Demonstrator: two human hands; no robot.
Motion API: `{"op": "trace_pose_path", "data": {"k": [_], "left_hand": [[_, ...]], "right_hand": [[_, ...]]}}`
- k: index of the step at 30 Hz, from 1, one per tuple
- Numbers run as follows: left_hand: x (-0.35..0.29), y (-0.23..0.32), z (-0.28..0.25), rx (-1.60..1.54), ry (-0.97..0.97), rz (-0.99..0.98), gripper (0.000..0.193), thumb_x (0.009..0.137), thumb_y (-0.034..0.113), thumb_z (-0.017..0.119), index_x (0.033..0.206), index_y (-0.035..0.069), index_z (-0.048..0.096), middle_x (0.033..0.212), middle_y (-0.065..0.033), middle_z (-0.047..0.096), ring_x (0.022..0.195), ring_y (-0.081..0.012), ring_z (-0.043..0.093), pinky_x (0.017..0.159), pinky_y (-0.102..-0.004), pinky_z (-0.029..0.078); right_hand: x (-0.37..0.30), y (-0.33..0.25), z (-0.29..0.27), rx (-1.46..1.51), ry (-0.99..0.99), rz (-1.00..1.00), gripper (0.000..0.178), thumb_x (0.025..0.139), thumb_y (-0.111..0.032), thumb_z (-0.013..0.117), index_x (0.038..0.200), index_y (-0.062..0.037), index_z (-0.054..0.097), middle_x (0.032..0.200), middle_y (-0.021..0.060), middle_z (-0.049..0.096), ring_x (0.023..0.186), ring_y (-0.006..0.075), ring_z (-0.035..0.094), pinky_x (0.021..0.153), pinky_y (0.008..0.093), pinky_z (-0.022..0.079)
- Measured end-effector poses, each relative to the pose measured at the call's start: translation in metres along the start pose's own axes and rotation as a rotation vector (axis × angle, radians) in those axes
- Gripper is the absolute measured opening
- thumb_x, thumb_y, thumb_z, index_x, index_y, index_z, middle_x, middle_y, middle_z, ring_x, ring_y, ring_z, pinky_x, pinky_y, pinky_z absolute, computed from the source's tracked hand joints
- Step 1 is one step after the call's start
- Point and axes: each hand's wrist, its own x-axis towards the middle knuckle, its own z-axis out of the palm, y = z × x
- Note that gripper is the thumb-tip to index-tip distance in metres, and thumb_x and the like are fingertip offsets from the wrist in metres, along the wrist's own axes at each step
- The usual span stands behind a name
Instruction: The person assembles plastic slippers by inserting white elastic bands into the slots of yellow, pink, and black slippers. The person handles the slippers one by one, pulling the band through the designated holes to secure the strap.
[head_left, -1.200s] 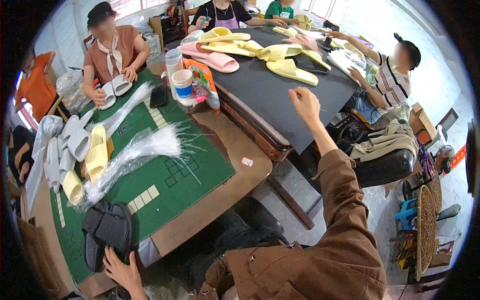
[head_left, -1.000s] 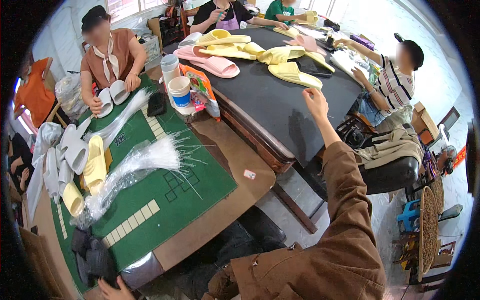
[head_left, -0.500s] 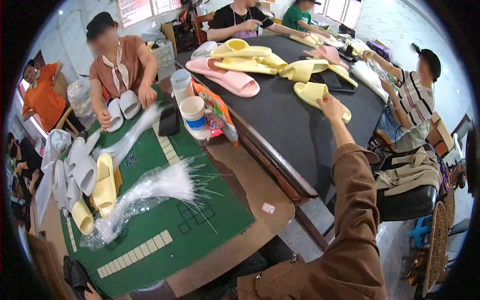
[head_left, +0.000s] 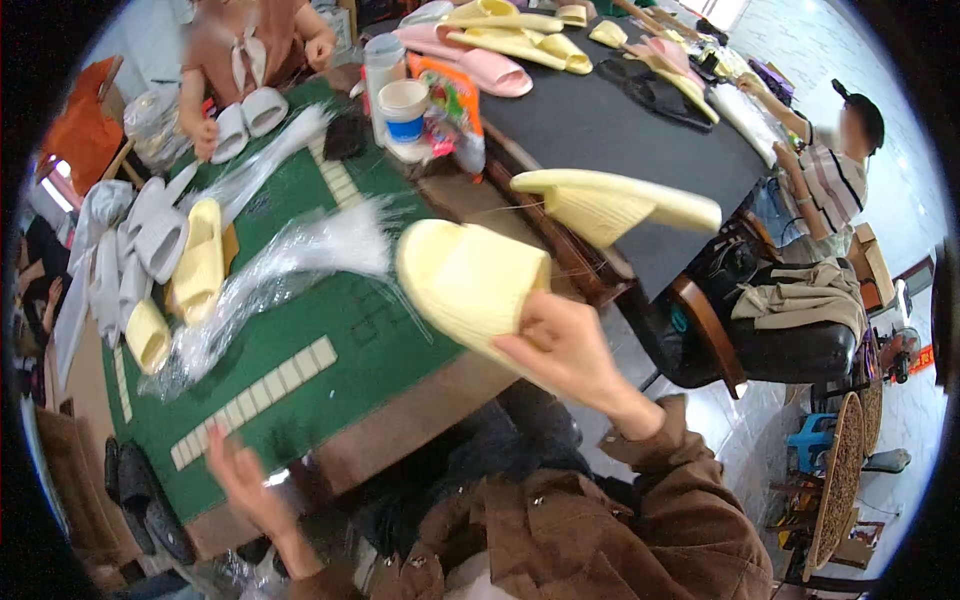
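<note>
A pale yellow slide slipper [head_left: 465,280] is gripped at its open end by my right hand [head_left: 572,352], in front of me over the near right edge of the green mat [head_left: 290,425]. Beyond it a second yellow slipper [head_left: 615,205] hangs tilted in the air by the black table's edge, with thin strands showing between the two. My left hand [head_left: 250,480], slightly blurred, is held above the mat's near left edge, fingers apart and holding nothing. A wrapped bundle of clear plastic strands [head_left: 320,242] lies on the mat, with two yellow slippers [head_left: 200,265] beside it.
Grey slippers [head_left: 160,235] are piled at the mat's left. A cup [head_left: 404,108] and an orange packet [head_left: 445,95] stand by the table edge. Yellow and pink slippers [head_left: 490,72] cover the far black table [head_left: 640,150]. A chair [head_left: 800,335] is on the right; co-workers sit around.
My right hand has lifted the yellow slipper off the black table and brought it toward me, with a second one trailing. My left hand has come further into view from the lower left.
</note>
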Motion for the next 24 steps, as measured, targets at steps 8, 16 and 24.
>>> {"op": "trace_pose_path", "data": {"k": [8,16,24], "left_hand": [[-0.043,0.031,0.084,-0.838,-0.147,-0.064,0.083,0.096,0.019,0.053,0.152,0.005,-0.006,0.158,-0.0174,0.006,0.143,-0.0297,0.020,0.115,-0.0422,0.017],[-0.033,0.026,0.087,-0.186,-0.203,0.155,0.077,0.080,0.007,0.073,0.145,0.008,0.033,0.151,-0.0218,0.017,0.136,-0.0391,0.031,0.108,-0.0450,0.034],[-0.027,0.029,0.109,-0.126,-0.274,0.137,0.061,0.085,-0.011,0.050,0.141,0.008,0.037,0.148,-0.0212,0.027,0.133,-0.0391,0.032,0.107,-0.0468,0.032]], "right_hand": [[-0.007,-0.034,0.150,0.349,-0.362,-0.133,0.021,0.091,-0.018,0.062,0.092,0.0024,0.059,0.076,0.0131,0.063,0.069,0.0238,0.063,0.061,0.0347,0.048],[-0.012,-0.021,0.148,0.148,-0.345,-0.285,0.015,0.090,-0.014,0.056,0.098,-0.0024,0.062,0.088,0.0157,0.065,0.079,0.0343,0.065,0.068,0.0426,0.052],[0.018,0.043,0.052,-0.066,0.030,-0.181,0.011,0.083,-0.005,0.064,0.094,-0.0035,0.067,0.077,0.0107,0.059,0.068,0.0249,0.060,0.062,0.0325,0.049]]}}
